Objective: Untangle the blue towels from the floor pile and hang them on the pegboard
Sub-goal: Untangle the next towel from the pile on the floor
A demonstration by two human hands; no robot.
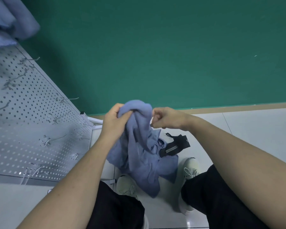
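Green wall (172, 47) meets pale tiled floor (254, 129); white pegboard (23, 113) stands left

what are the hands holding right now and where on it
Both hold one blue towel at its bunched top: the left hand grips the top fold, the right hand pinches its upper edge beside it.

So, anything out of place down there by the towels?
Yes: a black strap with pale stripes lies on the floor against the blue towel pile, clearly not a towel. Both hands, left and right, grip a towel that is bunched up.
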